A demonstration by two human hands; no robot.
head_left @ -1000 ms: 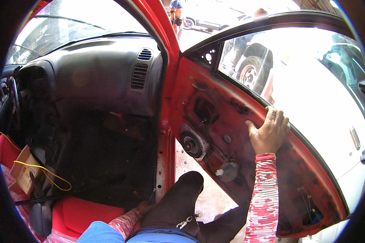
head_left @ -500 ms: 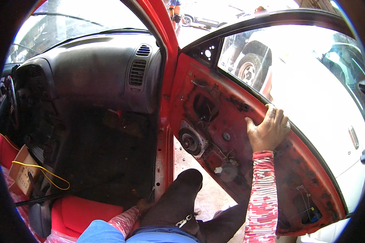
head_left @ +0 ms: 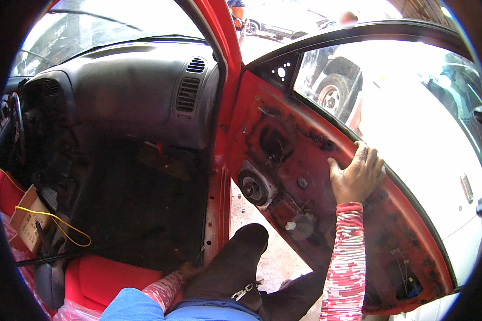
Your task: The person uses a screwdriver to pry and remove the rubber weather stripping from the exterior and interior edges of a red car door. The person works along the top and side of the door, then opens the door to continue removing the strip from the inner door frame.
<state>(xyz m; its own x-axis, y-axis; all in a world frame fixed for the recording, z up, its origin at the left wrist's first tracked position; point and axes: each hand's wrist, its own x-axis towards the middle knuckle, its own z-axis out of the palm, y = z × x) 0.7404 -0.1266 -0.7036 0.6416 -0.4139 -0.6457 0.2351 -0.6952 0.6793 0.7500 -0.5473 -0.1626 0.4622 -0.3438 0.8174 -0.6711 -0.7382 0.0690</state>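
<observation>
A red car door point(head_left: 318, 166) stands swung out on the right, its inner metal bare, without a trim panel. My right hand point(head_left: 357, 174) grips its upper edge below the window glass, fingers over the rim and thumb on the inner side. A round speaker point(head_left: 253, 188) sits low in the door's front part. Cut-out holes and loose wires show across the metal. My left hand point(head_left: 188, 271) is low beside my thigh, near the red door sill point(head_left: 211, 235). Shade hides its fingers; a thin, light-coloured piece shows close by, and I cannot tell whether the hand holds it.
Left of me are a red seat point(head_left: 110, 281), the dark dashboard point(head_left: 128, 88) and a dark footwell. An open cardboard box point(head_left: 29, 219) with a yellow cable point(head_left: 64, 222) lies at the far left. Beyond the door stands a white vehicle point(head_left: 412, 123). A person point(head_left: 238, 13) is in the background.
The view has shifted slightly, moving the car interior and door a little in the picture. My right hand keeps its hold on the door edge; my left hand stays low beside my thigh.
</observation>
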